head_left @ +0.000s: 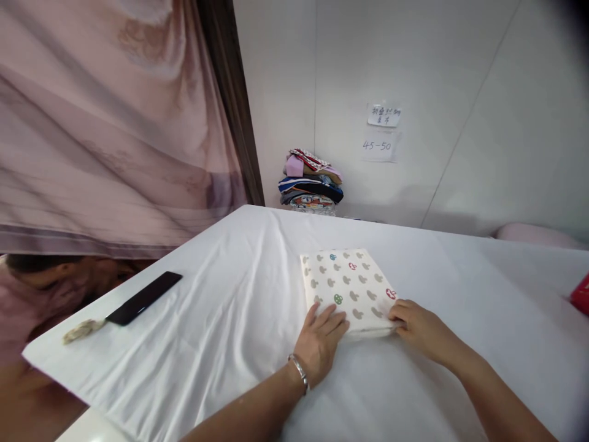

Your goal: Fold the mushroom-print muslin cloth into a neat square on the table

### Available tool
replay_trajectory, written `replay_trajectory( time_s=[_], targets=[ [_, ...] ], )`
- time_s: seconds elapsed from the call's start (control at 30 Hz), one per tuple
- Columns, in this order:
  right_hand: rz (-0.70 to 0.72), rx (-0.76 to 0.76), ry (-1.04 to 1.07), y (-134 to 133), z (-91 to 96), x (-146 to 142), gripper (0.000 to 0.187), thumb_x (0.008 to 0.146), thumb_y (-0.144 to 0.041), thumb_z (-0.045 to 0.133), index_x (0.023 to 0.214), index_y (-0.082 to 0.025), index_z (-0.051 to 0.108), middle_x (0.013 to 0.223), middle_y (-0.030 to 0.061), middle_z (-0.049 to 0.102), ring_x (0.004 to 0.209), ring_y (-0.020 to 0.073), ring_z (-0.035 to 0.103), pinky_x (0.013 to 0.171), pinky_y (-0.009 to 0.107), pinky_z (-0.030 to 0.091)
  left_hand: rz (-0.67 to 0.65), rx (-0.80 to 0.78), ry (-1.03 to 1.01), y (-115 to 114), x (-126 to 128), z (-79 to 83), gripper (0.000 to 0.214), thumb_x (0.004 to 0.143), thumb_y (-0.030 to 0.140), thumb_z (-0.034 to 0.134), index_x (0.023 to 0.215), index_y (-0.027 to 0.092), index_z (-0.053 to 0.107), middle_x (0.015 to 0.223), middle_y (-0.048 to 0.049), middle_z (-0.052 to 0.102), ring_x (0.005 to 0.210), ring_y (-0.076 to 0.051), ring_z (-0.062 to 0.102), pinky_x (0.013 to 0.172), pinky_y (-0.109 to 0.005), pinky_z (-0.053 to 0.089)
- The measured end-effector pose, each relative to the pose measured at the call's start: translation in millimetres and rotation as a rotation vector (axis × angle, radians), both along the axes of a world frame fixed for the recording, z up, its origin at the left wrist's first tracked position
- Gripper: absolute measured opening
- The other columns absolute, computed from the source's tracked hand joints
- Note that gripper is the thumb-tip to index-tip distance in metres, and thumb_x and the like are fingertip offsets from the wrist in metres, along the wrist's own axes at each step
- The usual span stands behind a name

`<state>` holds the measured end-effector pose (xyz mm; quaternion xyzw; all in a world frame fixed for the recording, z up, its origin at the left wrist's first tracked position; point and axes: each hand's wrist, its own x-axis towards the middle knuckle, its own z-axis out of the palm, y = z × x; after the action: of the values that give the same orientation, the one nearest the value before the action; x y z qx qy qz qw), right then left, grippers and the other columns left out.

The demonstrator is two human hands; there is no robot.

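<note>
A folded white cloth point(347, 281) printed with grey, red, green and blue mushrooms lies as a flat, squarish bundle on the white-covered table. My left hand point(319, 337), with a silver bangle at the wrist, rests on the bundle's near left corner, fingers stretched out over the print. At the near right corner, my right hand point(416, 325) has its fingers curled, pinching the cloth's edge. The underside of the bundle is hidden.
A black phone point(145, 299) with a beige tassel point(83, 330) lies at the table's left. Folded clothes point(310, 181) are stacked by the back wall. A pink curtain point(119, 123) hangs at left, above a person point(41, 282). A red object point(580, 296) sits at the right edge.
</note>
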<state>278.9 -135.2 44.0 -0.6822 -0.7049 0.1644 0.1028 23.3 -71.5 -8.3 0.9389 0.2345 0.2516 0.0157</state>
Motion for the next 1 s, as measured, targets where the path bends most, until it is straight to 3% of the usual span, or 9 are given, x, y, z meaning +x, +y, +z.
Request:
replay_trajectory(
  time_s=[0.17,0.33,0.43,0.6,0.7,0.8,0.9,1.0],
  targets=[
    [0.067,0.103,0.106,-3.6,7.0,-13.3,0.024,0.079,-0.017,0.039,0.09,-0.025,0.058,0.1,0.002,0.057,0.095,0.0196,0.05,0.081,0.033,0.041,-0.005,-0.027,-0.035,0.0,0.6,-6.5,0.04,0.085,0.009,0.038,0.118,0.025,0.053,0.12,0.0005,0.059,0.122,-0.018,0.042,0.108,-0.046,0.021],
    [0.133,0.025,0.177,2.5,-4.2,-30.5,0.019,0.077,-0.016,0.04,0.069,-0.023,0.056,0.079,0.0012,0.057,0.078,0.0174,0.052,0.069,0.029,0.042,-0.023,-0.144,-0.043,-1.5,-0.5,0.5,0.041,0.084,0.01,0.04,0.119,0.028,0.053,0.12,0.0003,0.059,0.121,-0.019,0.043,0.108,-0.045,0.021],
    [0.116,0.017,0.201,5.2,-9.9,-31.6,0.019,0.078,-0.017,0.042,0.068,-0.023,0.057,0.079,0.0009,0.057,0.076,0.0169,0.052,0.068,0.028,0.042,-0.054,-0.224,-0.085,-4.5,-2.6,9.3,0.038,0.084,0.015,0.042,0.117,0.028,0.055,0.119,-0.0011,0.059,0.12,-0.02,0.044,0.107,-0.046,0.022],
    [0.084,0.033,0.276,5.7,-15.2,-19.7,0.022,0.081,-0.028,0.044,0.068,-0.024,0.06,0.076,0.0004,0.058,0.07,0.0167,0.053,0.065,0.029,0.044,-0.009,-0.364,-0.312,-2.7,-4.0,12.7,0.022,0.087,0.023,0.044,0.089,0.025,0.066,0.098,-0.002,0.066,0.098,-0.017,0.057,0.098,-0.039,0.036],
    [-0.083,0.183,0.363,8.8,-24.3,-1.8,0.021,0.08,-0.036,0.046,0.075,-0.024,0.063,0.085,0.0021,0.062,0.078,0.019,0.056,0.07,0.029,0.045,0.168,-0.424,-0.535,8.5,-6.1,5.0,0.018,0.085,0.024,0.047,0.085,0.022,0.064,0.096,-0.0048,0.063,0.093,-0.016,0.057,0.087,-0.034,0.045],
    [-0.387,0.304,0.4,16.0,-36.0,19.1,0.027,0.076,-0.041,0.049,0.091,-0.024,0.062,0.102,0.0042,0.063,0.09,0.0218,0.058,0.076,0.029,0.046,0.401,-0.573,-0.671,22.8,-9.2,-5.6,0.025,0.08,0.025,0.051,0.104,0.019,0.057,0.11,-0.0079,0.055,0.097,-0.018,0.055,0.08,-0.033,0.048],
    [-0.588,0.179,0.481,26.1,-41.5,32.7,0.046,0.073,-0.047,0.053,0.11,-0.02,0.057,0.104,0.0066,0.064,0.093,0.023,0.059,0.079,0.03,0.046,0.57,-0.86,-0.683,31.8,-10.0,-13.7,0.047,0.079,0.031,0.055,0.122,0.016,0.044,0.113,-0.0114,0.053,0.091,-0.018,0.057,0.077,-0.032,0.049],
    [-0.649,-0.005,0.52,37.1,-37.0,35.6,0.064,0.069,-0.056,0.058,0.123,-0.021,0.051,0.104,0.0088,0.064,0.094,0.0249,0.06,0.082,0.034,0.046,0.585,-1.123,-0.737,32.4,-8.1,-15.4,0.058,0.077,0.03,0.059,0.128,0.015,0.037,0.116,-0.0134,0.052,0.092,-0.018,0.058,0.078,-0.029,0.049]
  ],
)
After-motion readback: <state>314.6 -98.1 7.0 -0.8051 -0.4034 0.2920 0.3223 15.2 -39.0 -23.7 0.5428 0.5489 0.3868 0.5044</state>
